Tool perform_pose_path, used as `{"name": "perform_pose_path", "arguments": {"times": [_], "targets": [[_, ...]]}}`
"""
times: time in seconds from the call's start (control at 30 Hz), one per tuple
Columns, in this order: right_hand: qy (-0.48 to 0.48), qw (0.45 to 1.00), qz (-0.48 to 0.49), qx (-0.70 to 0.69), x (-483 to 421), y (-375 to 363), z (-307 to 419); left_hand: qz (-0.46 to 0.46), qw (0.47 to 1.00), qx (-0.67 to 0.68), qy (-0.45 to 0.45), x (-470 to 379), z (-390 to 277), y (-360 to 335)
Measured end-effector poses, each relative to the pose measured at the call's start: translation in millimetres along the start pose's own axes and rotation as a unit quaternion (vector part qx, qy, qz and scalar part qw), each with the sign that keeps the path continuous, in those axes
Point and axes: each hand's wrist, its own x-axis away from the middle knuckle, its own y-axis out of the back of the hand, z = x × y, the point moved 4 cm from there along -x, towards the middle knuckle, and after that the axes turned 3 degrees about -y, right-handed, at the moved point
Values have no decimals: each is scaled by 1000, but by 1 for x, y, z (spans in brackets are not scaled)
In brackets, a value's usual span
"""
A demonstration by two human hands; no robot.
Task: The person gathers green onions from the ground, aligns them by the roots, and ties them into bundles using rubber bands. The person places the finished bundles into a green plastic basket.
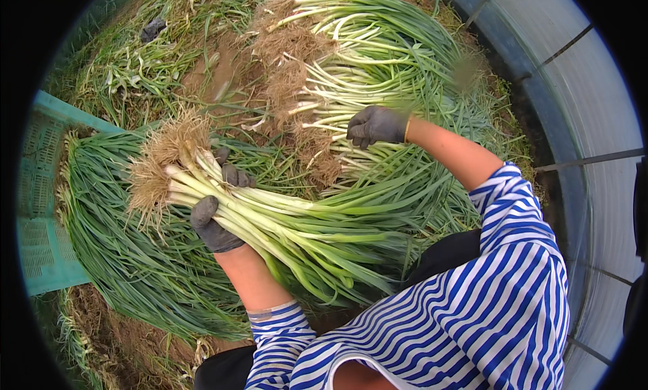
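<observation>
My left hand (217, 223), in a dark work glove, is closed around the white stems of a bunch of green onions (263, 213). Their brown roots point up and left, and the leaves trail right toward my body. My right hand (378, 126), gloved too, has its fingers curled over the white stems of a row of green onions (364, 79) lying on the ground. Whether it grips any of them cannot be told.
A green plastic crate (53, 258) at the left holds a large pile of onions with long leaves (136, 238). Loose leaf scraps (147, 71) and a dark lump (153, 29) lie on the soil at upper left. A clear plastic sheet wall (572, 86) curves along the right.
</observation>
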Motion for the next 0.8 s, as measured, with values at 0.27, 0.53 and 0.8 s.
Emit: {"name": "perform_pose_path", "arguments": {"times": [0.27,0.53,0.8], "targets": [[176,941,-256,137,-50,55,-6,11,1000,-24,-2,7,-4,-8],[69,870,-175,457,-47,18,-1,-52,998,-46,-9,10,-4,-16],[28,982,-111,148,6,47,30,-28,999,-31,13,8,-1,-14]]}}
